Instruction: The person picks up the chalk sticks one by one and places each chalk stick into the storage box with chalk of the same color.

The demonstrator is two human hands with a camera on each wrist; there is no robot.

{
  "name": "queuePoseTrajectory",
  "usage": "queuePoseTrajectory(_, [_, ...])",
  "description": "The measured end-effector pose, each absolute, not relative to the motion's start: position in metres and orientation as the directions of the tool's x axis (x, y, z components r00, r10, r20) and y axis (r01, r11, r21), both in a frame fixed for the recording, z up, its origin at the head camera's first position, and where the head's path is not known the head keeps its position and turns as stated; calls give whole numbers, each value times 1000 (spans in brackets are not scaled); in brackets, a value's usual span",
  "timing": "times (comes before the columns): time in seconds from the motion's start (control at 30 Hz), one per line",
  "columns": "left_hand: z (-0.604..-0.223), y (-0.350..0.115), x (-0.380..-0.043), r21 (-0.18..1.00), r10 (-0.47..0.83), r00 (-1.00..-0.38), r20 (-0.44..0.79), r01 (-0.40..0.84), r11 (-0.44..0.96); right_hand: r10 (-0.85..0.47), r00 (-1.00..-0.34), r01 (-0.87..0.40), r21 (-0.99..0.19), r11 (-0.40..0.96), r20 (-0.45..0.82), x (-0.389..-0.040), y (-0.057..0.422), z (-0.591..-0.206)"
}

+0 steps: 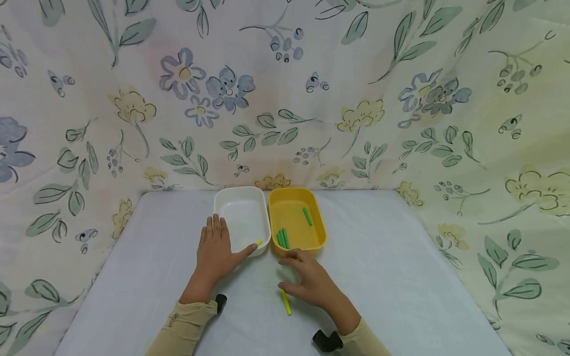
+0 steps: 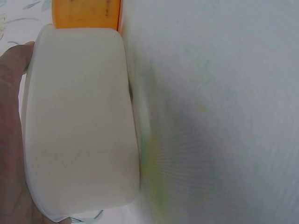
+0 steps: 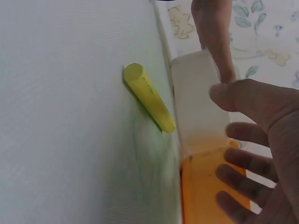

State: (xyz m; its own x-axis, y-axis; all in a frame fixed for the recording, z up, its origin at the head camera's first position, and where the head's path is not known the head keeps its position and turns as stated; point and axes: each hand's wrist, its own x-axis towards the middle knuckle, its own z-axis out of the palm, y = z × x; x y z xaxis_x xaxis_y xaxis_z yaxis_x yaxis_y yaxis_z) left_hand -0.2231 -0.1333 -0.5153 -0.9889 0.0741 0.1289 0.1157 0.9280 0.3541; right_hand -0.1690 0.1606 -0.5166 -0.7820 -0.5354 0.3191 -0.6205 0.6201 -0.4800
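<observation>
A yellow stick of chalk lies on the white cloth near me; the right wrist view shows the same yellow chalk apart from any finger. Above and beside it is my right hand, fingers loosely spread and holding nothing. My left hand rests at the near left side of the white tray, fingers extended and thumb by the near rim. Inside that tray, a bit of yellow chalk shows beside the thumb. The yellow tray holds several green chalk sticks.
Both trays stand side by side at the back of the cloth-covered table. A flower-patterned curtain rises behind and around the table. Faint green and yellow smudges mark the cloth. Dark wrist devices sit at both cuffs.
</observation>
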Motion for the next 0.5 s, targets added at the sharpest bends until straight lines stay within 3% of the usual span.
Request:
queuePoseTrajectory(0.2, [-516, -133, -223, 343, 75, -990, 123, 113, 932, -578, -808, -538, -538, 649, 111, -168, 161, -516])
queuePoseTrajectory(0.5, [-515, -133, -222, 342, 77, -986, 148, 124, 931, -616, -787, -520, -522, 676, -13, -169, 163, -517])
